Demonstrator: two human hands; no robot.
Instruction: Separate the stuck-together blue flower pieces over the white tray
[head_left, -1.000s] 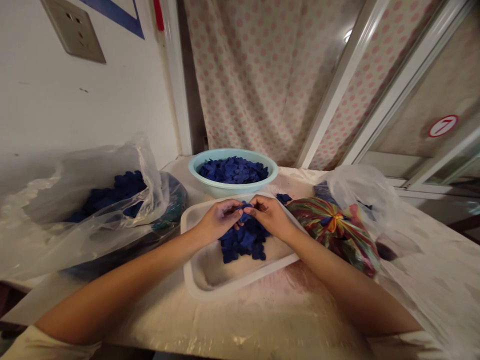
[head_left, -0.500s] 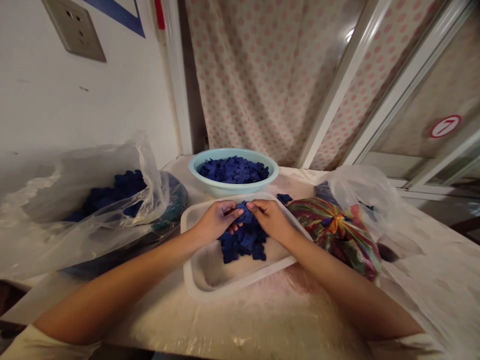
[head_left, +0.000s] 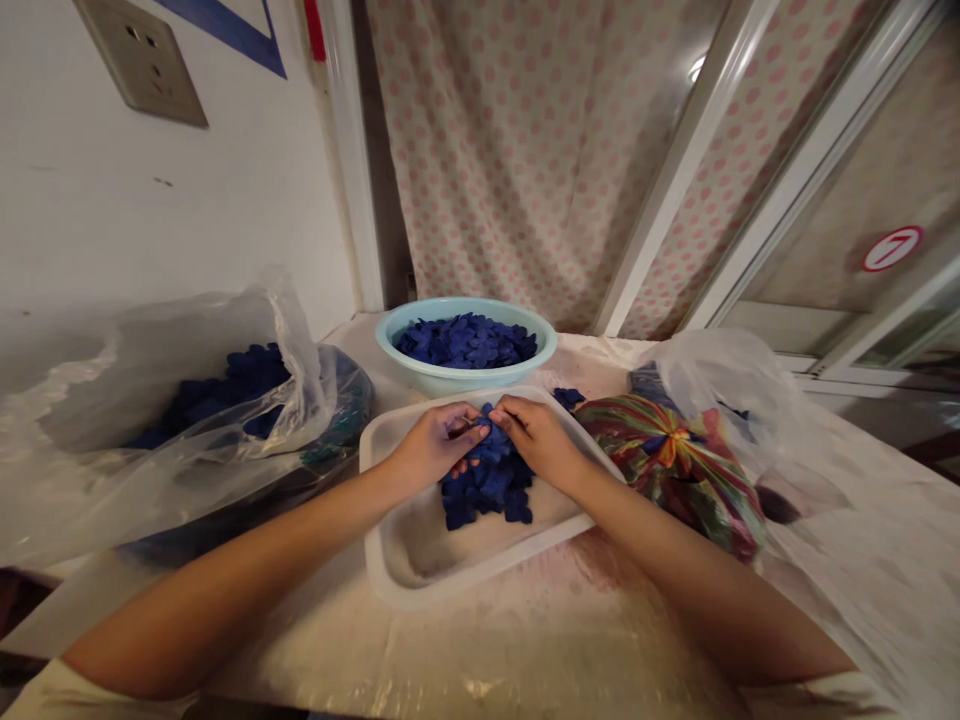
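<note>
Left hand [head_left: 431, 448]: curled in over the pile, fingers [head_left: 463, 418] almost closed and touching the top of it; couldn't tell if they'd actually pinched a piece

Right hand [head_left: 538, 440]: same deal, fingertips [head_left: 501, 414] nearly meeting the left ones; on the pieces, grip unclear

Pile: blue cut-out pieces [head_left: 487, 478] sat right under the fingers, in a white plastic tray [head_left: 409, 565]

Basin: pale blue basin [head_left: 442, 380] just ahead of the fingers, heaped with more pieces

Strays: a few loose pieces [head_left: 568, 397] just past the right fingertips, on the tray's rim

Risk: the pieces looked small and loose; one clumsy pinch could've knocked some over the rim
</note>
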